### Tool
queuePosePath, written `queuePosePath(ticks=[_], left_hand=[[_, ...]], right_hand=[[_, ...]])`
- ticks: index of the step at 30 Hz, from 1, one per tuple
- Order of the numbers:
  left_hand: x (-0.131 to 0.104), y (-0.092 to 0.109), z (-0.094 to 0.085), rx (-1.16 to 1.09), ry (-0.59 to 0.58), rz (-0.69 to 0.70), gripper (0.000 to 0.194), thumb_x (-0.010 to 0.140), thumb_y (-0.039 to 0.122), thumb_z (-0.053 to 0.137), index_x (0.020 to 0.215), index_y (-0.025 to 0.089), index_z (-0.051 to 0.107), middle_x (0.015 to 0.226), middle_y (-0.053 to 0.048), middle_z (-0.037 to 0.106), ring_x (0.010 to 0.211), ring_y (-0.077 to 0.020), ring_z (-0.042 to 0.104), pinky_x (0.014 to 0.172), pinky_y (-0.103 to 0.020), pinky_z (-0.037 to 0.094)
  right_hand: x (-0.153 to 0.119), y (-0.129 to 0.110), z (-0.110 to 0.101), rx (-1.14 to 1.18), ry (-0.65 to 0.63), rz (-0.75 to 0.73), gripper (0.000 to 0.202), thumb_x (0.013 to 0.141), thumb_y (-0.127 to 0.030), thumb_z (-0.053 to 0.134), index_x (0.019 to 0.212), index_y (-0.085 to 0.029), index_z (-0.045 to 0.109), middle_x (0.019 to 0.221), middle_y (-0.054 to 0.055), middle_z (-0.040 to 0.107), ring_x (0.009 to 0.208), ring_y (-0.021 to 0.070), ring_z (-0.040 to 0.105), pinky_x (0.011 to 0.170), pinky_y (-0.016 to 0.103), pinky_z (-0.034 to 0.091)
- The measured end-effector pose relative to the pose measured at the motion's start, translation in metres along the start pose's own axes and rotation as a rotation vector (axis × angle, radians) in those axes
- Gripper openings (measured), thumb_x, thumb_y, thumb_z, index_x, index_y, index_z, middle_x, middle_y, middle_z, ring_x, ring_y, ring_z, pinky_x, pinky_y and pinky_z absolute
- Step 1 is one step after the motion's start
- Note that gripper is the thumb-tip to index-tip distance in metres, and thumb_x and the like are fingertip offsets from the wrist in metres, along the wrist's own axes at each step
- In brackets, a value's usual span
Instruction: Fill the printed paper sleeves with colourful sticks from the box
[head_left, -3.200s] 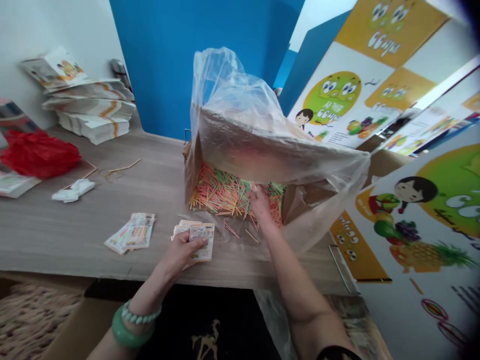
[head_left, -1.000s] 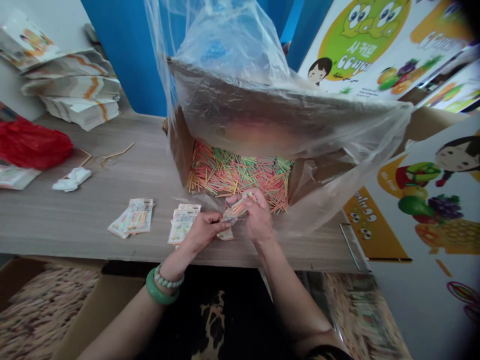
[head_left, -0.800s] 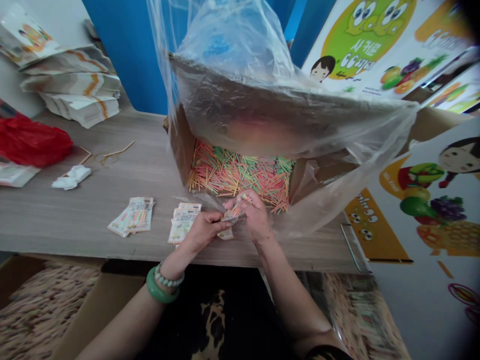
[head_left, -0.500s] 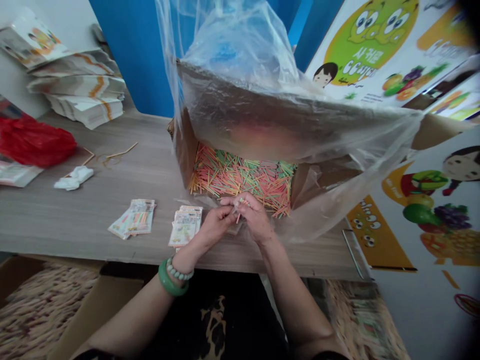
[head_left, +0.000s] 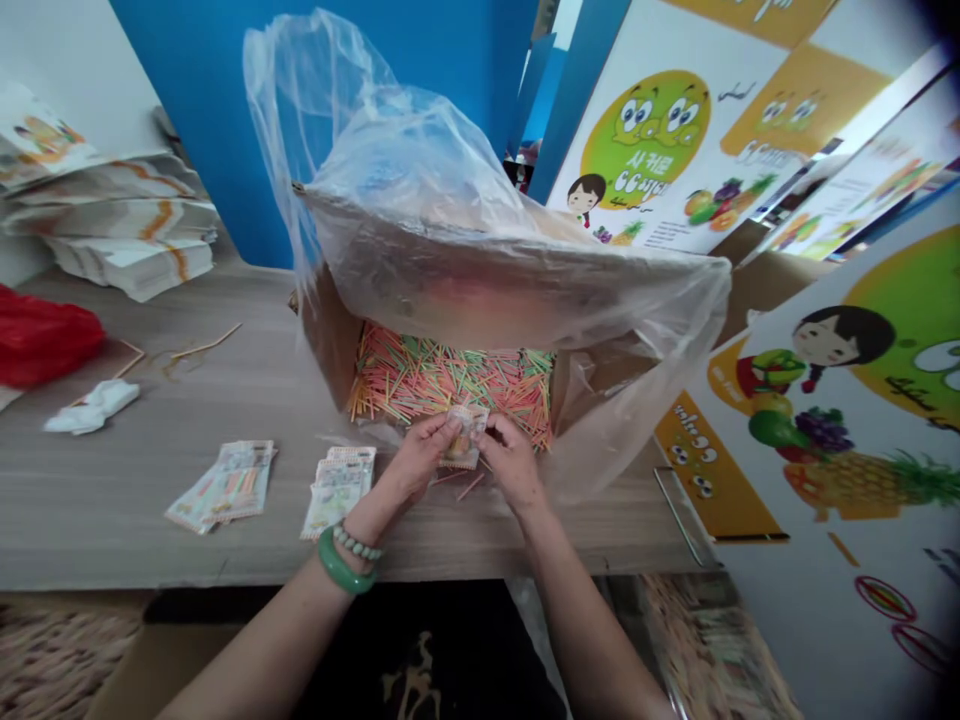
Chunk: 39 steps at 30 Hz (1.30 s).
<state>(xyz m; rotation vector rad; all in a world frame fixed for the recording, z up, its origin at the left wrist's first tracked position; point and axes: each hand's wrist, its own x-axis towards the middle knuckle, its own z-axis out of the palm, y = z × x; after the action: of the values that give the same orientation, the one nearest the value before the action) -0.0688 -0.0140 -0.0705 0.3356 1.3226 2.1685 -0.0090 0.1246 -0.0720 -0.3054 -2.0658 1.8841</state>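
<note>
A small clear packet [head_left: 464, 436] with a printed border is held between both hands at the near edge of the box. My left hand [head_left: 424, 455] pinches its left side, and my right hand [head_left: 511, 462] grips its right side. Many thin coloured sticks [head_left: 450, 378], pink, green and orange, lie in the plastic-lined cardboard box [head_left: 480, 265]. A few loose pink sticks [head_left: 471, 487] are on the table just below the packet. To the left lie one pile of packets [head_left: 340, 487] and, further left, a second pile with coloured sticks [head_left: 225, 485].
A clear plastic liner [head_left: 322, 90] rises around the box. On the left of the table [head_left: 150, 540] are a crumpled white tissue [head_left: 94, 406], a red bag [head_left: 45, 338] and stacked printed packaging [head_left: 135, 225]. Large printed cartons [head_left: 810, 420] stand at the right.
The packet has come up into plain view between my hands, which are now further apart. A pink stick seen at my fingers before no longer shows there. The whole view has shifted.
</note>
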Motion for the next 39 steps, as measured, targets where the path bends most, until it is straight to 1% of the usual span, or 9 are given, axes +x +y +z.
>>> queuePosePath(ticks=[5,9,14,18,21,26,29,33,39], left_hand=[[-0.011,0.009,-0.004,0.051,0.015,0.038,0.032,0.071,0.040,0.083,0.089,0.014,0.075,0.086,-0.003,0.072,0.078,-0.0154,0.061,0.078,-0.028,0.048],[-0.028,0.018,-0.009,0.150,0.012,0.067,0.034,0.077,0.040,0.078,0.103,0.017,0.076,0.098,-0.005,0.075,0.090,-0.0196,0.064,0.086,-0.032,0.049],[-0.059,0.033,-0.018,0.417,0.041,0.244,0.026,0.088,0.038,0.066,0.105,0.023,0.078,0.111,-0.008,0.073,0.113,-0.0231,0.060,0.105,-0.040,0.042],[-0.086,0.047,-0.036,0.437,0.186,0.290,0.014,0.084,0.033,0.071,0.088,0.024,0.081,0.101,-0.006,0.070,0.103,-0.0216,0.061,0.097,-0.038,0.046],[-0.103,0.055,-0.049,0.442,0.212,0.251,0.012,0.082,0.031,0.071,0.081,0.023,0.080,0.095,-0.006,0.070,0.095,-0.0202,0.062,0.093,-0.036,0.047],[-0.121,0.064,-0.065,0.406,0.304,0.180,0.011,0.073,0.031,0.077,0.078,0.022,0.081,0.095,-0.007,0.072,0.102,-0.0237,0.061,0.096,-0.037,0.046],[-0.126,0.063,-0.075,0.345,0.335,0.071,0.009,0.066,0.029,0.081,0.070,0.020,0.080,0.096,-0.008,0.073,0.099,-0.0237,0.062,0.089,-0.035,0.049],[-0.129,0.057,-0.089,0.263,0.427,0.038,0.011,0.058,0.026,0.084,0.058,0.020,0.075,0.068,-0.002,0.067,0.071,-0.0159,0.058,0.070,-0.029,0.048],[-0.133,0.063,-0.103,0.312,0.585,0.093,0.022,0.065,0.030,0.081,0.081,0.016,0.078,0.075,-0.005,0.074,0.071,-0.0173,0.064,0.069,-0.030,0.050]], right_hand=[[-0.010,0.003,0.008,-0.049,0.084,-0.085,0.018,0.076,-0.032,0.067,0.067,-0.021,0.056,0.072,-0.003,0.053,0.071,0.0142,0.047,0.068,0.026,0.038],[-0.014,-0.001,0.018,0.031,0.045,-0.046,0.019,0.075,-0.033,0.068,0.066,-0.021,0.056,0.069,-0.003,0.051,0.069,0.0141,0.046,0.067,0.026,0.039],[-0.029,-0.010,0.042,0.101,-0.112,-0.005,0.018,0.075,-0.033,0.068,0.066,-0.021,0.058,0.067,-0.004,0.050,0.067,0.0138,0.046,0.065,0.025,0.038],[-0.041,-0.017,0.068,0.145,-0.233,-0.006,0.010,0.076,-0.030,0.068,0.071,-0.022,0.063,0.076,-0.002,0.058,0.075,0.0148,0.050,0.071,0.026,0.040],[-0.050,-0.019,0.090,0.141,-0.285,0.004,0.012,0.076,-0.030,0.067,0.069,-0.021,0.061,0.072,-0.003,0.055,0.073,0.0145,0.049,0.071,0.027,0.039],[-0.062,-0.016,0.117,0.082,-0.350,-0.012,0.016,0.076,-0.032,0.064,0.067,-0.021,0.057,0.070,-0.003,0.052,0.072,0.0145,0.050,0.072,0.028,0.040],[-0.067,-0.010,0.121,0.018,-0.378,-0.006,0.014,0.077,-0.030,0.062,0.067,-0.022,0.056,0.071,-0.003,0.054,0.072,0.0145,0.052,0.073,0.028,0.043],[-0.074,-0.001,0.118,-0.038,-0.430,-0.033,0.005,0.077,-0.025,0.063,0.081,-0.023,0.063,0.081,-0.002,0.062,0.080,0.0150,0.057,0.078,0.028,0.045],[-0.076,0.001,0.106,-0.095,-0.489,-0.020,0.012,0.080,-0.022,0.057,0.086,-0.023,0.067,0.085,-0.001,0.068,0.082,0.0155,0.062,0.078,0.028,0.047]])
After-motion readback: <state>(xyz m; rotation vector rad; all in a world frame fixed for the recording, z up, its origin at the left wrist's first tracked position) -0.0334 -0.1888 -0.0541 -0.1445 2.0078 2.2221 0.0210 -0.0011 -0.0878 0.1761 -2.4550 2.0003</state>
